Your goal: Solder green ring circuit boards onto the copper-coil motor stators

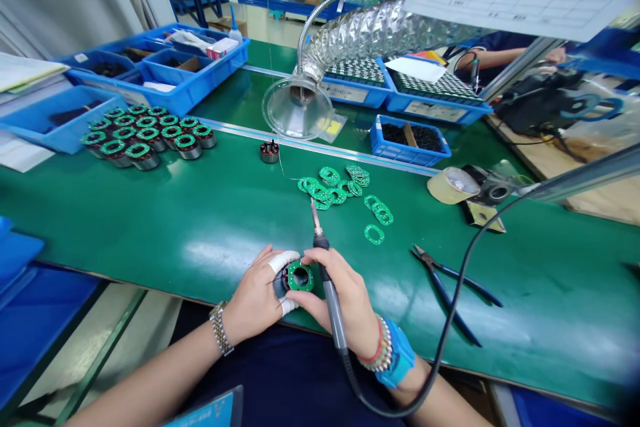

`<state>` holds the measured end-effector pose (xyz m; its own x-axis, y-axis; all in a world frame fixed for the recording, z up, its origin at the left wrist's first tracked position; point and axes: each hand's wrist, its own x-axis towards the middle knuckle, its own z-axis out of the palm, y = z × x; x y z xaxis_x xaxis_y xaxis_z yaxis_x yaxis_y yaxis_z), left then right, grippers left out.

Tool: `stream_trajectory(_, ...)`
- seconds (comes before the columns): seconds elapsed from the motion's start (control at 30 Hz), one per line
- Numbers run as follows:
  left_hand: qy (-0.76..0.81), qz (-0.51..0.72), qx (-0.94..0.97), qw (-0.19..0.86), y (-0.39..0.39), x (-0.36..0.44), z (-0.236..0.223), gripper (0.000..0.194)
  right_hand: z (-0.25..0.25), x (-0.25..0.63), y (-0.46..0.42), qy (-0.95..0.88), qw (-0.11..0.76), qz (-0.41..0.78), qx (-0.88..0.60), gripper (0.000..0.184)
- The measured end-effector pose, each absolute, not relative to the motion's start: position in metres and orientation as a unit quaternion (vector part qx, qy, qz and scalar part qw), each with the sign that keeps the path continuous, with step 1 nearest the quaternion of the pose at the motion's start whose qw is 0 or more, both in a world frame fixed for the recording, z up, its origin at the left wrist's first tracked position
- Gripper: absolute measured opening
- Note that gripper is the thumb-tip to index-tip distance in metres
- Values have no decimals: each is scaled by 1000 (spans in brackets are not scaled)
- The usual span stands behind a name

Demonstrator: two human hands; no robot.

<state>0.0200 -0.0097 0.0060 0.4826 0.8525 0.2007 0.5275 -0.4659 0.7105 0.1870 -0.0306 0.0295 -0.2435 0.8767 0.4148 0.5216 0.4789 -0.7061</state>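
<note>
My left hand, with white wraps on its fingers, is closed around a motor stator near the table's front edge. On the stator's face lies a green ring-shaped circuit board. My right hand holds a soldering iron, its tip pointing up and away from the board. The thumb and index finger of that hand also touch the circuit board's edge. Beyond the iron's tip lie several loose ring boards. A pair of cutters rests to the right with its handles spread.
Stators topped with boards stand grouped at left, near blue bins. A single stator sits below the clear fume funnel. At right are a small blue bin, a solder spool and the iron's cable.
</note>
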Motion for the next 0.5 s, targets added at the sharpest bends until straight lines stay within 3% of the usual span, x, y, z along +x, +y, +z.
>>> stream_trajectory(0.5, 405, 269, 814, 316, -8, 18, 5, 52, 42, 195, -25, -784, 320, 270, -457, 55)
